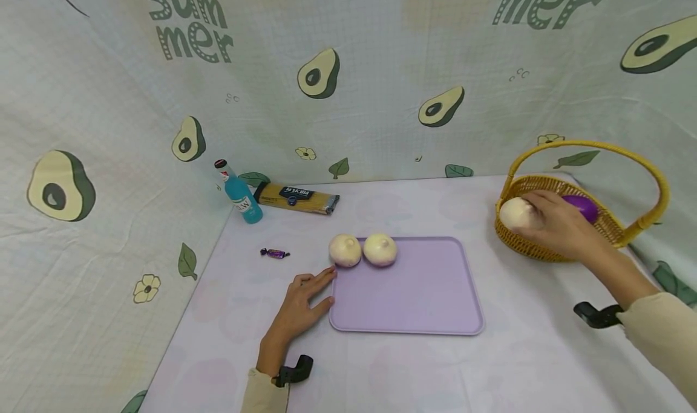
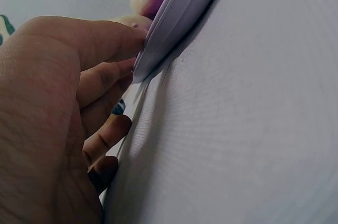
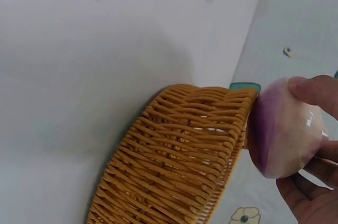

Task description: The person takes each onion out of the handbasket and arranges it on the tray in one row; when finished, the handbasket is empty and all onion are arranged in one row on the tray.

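Your right hand [image 1: 558, 222] clamps a round white-and-purple turnip [image 1: 516, 213] at the left rim of the yellow wicker basket [image 1: 525, 248], lilac rectangular tray [image 1: 408, 298] leftward, your spread left hand [image 1: 299, 304] touching it.

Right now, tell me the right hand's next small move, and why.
Probably lift the pale bulb clear of the basket toward the tray: the right hand holds it at the basket's rim, and two similar bulbs sit at the tray's far-left corner, with bare tray beside them.

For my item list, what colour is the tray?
The tray is light purple; the head view shows it best.
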A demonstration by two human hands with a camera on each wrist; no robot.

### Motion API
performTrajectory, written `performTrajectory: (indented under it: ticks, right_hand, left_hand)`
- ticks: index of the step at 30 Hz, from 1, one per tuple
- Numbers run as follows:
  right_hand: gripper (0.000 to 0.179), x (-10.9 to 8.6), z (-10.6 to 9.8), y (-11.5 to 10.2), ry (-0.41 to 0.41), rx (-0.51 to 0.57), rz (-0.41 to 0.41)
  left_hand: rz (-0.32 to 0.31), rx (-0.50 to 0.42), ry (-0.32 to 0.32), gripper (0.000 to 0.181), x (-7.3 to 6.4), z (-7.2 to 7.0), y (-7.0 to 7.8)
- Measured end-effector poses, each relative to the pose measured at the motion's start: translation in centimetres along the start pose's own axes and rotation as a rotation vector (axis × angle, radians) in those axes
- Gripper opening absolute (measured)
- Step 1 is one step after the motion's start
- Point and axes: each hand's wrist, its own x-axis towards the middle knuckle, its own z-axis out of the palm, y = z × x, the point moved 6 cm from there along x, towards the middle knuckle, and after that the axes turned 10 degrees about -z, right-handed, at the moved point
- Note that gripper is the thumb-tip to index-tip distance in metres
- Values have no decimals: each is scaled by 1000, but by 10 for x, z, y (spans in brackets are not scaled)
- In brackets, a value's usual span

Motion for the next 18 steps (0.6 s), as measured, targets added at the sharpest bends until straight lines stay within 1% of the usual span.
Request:
performTrajectory:
  ticks: [18]
  right_hand:
    - [73, 3, 5, -20, 25, 6, -72]
  left_hand:
    - [-5, 2, -5, 55, 1, 0, 0]
